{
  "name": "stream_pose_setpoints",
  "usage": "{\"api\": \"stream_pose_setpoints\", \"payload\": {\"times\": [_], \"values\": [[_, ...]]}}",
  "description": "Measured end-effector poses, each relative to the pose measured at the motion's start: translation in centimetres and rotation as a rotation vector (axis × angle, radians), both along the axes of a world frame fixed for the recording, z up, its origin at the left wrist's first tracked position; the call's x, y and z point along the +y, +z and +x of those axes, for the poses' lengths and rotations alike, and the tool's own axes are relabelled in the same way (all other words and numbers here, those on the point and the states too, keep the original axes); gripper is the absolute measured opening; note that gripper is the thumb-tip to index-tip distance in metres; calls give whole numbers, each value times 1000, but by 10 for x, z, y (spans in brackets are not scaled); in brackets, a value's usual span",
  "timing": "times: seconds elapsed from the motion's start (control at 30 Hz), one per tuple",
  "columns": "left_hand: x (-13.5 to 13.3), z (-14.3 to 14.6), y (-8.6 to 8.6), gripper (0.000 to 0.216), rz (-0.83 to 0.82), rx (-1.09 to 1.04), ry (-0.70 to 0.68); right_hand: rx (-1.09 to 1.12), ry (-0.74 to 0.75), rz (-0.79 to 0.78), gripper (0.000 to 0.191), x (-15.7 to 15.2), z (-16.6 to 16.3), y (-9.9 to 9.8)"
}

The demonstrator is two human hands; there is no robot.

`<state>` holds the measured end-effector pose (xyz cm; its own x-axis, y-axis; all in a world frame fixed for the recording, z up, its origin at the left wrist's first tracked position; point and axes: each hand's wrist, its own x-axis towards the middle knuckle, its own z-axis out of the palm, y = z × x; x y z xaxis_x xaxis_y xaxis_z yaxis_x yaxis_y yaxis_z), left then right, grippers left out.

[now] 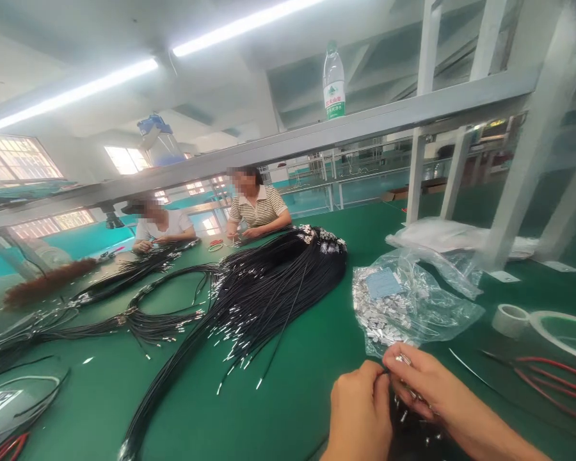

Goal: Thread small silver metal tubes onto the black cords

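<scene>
Left hand, right hand pinch cord ends below clip bag.

A clear water bottle stands upright on the grey shelf rail. Across the green table sit two people, one in a striped shirt, one in white. A tape roll lies near red wires.

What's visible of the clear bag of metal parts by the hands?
The clear bag lies crumpled and flat on the green table. Thin glossy film; inside, a heap of small silvery metal pieces massed toward its left, a pale blue-grey slip among them. A second clear bag overlaps its far edge. The right hand and left hand, pinching thin black wires, sit at its near edge; contact unclear.
</scene>
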<state>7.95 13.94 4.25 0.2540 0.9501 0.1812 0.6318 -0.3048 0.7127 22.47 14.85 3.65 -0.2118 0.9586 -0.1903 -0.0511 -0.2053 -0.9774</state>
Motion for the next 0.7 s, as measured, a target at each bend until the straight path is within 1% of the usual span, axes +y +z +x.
{"api": "stream_pose_setpoints", "payload": {"times": [0.07, 0.2, 0.33, 0.5, 0.57, 0.63, 0.7], "values": [[0, 0, 1, 27, -37, -45, -3, 16, 5, -7, 55, 0, 2, 2], [0, -1, 0, 26, -67, -115, 18, 102, -88, -43, 57, 2, 8, 2], [0, -1, -3, 25, -73, -177, 4, 99, -59, -18, 57, 4, 10, 0], [0, 0, -3, 26, -112, -192, 4, 151, -71, -88, 54, 5, 9, -1], [0, -1, -1, 28, -85, -113, 15, 89, -74, -46, 54, 6, 10, 1], [-1, -1, 0, 28, -30, 55, 17, -20, -55, 15, 54, 7, 11, 3], [-2, 0, 1, 29, 6, 244, -4, -103, -19, 29, 54, 8, 12, 7]]}}
